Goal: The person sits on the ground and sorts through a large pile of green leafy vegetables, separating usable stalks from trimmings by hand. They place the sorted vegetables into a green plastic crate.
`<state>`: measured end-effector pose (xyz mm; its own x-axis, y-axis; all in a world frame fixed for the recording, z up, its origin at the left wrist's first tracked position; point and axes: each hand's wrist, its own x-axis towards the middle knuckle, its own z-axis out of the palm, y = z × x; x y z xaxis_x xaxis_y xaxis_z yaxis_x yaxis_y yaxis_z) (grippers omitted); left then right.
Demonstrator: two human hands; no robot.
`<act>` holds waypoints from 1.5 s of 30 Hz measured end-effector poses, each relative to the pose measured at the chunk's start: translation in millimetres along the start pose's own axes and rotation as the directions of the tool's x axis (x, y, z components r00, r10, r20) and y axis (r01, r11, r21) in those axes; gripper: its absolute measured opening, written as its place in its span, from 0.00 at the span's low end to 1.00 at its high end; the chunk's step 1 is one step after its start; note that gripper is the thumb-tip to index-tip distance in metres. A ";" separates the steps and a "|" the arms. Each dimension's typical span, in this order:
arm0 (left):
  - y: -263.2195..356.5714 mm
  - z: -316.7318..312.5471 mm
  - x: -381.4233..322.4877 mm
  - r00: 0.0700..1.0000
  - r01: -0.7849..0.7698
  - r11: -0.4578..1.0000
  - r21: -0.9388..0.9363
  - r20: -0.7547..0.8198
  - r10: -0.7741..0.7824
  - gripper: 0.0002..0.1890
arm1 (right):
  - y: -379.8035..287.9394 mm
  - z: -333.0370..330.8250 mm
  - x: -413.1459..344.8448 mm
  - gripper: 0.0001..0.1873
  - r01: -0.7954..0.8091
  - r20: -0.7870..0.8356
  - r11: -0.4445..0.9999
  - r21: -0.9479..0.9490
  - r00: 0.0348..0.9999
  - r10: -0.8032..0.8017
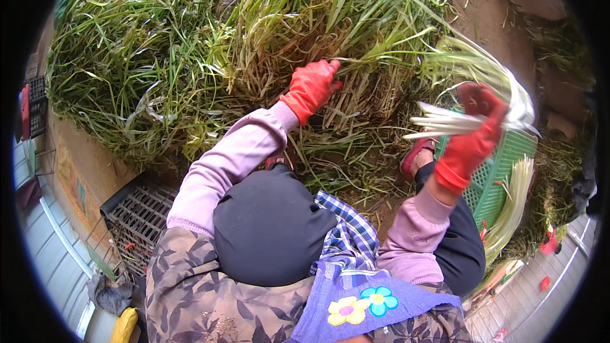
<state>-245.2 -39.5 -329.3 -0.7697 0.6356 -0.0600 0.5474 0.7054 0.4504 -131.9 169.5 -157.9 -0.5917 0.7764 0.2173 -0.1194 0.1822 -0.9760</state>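
My right hand (472,138), in a red rubber glove, grips a bunch of long pale green stalks (517,100) at the right. Their white ends (441,121) point left from the fist, while the leafy ends bend over behind it and look blurred. My left hand (312,88), also red-gloved, reaches to the front of a large heap of green and brown leafy stalks (267,33). Its fingertips meet a thin leaf strand that runs right; the grip itself is partly hidden. Below my right hand stands a green plastic crate (514,147), with another bundle of pale stalks (514,205) beside it.
A black plastic crate (143,214) lies at the lower left, near a yellow object (125,326) and a grey cloth (110,293). Loose leaves (352,166) litter the ground between my feet. Small red scraps (545,283) lie at the lower right.
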 end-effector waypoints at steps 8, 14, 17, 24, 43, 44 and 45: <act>-6.2 -73.7 -8.0 0.909 -0.249 0.453 -0.856 -0.368 -0.196 0.09 | -17.4 -43.9 26.5 0.19 -0.333 0.334 0.379 0.864 0.940 0.063; -6.4 -94.8 -47.6 0.960 0.124 0.102 -0.987 0.094 -0.264 0.14 | 47.1 36.2 -32.4 0.18 -0.723 0.488 0.487 0.491 0.691 0.534; -2.6 -78.2 -61.1 0.966 0.137 0.022 -0.990 0.129 -0.226 0.13 | 45.2 54.4 -50.9 0.14 -0.779 0.551 0.477 0.407 0.626 0.552; -1.0 -74.8 -74.2 0.982 0.151 0.172 -0.973 0.129 -0.138 0.15 | 48.9 79.2 -61.9 0.21 -0.865 0.654 0.479 0.148 0.449 0.609; 19.8 -75.4 -44.9 0.986 -0.068 0.445 -0.893 -0.128 -0.107 0.11 | 54.1 94.2 -90.3 0.08 -0.643 0.475 0.765 0.023 0.681 0.558; 20.6 -76.0 -41.1 0.989 -0.032 0.471 -0.882 -0.096 -0.112 0.10 | 55.3 96.7 -94.5 0.07 -0.643 0.414 0.765 -0.038 0.687 0.598; 20.5 -76.4 -37.6 0.989 0.020 0.449 -0.893 -0.049 -0.141 0.10 | 56.0 98.6 -98.0 0.07 -0.662 0.398 0.746 -0.069 0.668 0.629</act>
<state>-230.1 -72.9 -249.8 -0.8543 0.5136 -0.0797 -0.0632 0.0496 0.9968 -159.3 44.2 -235.3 -0.7877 0.3927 -0.4748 0.3574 -0.3365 -0.8712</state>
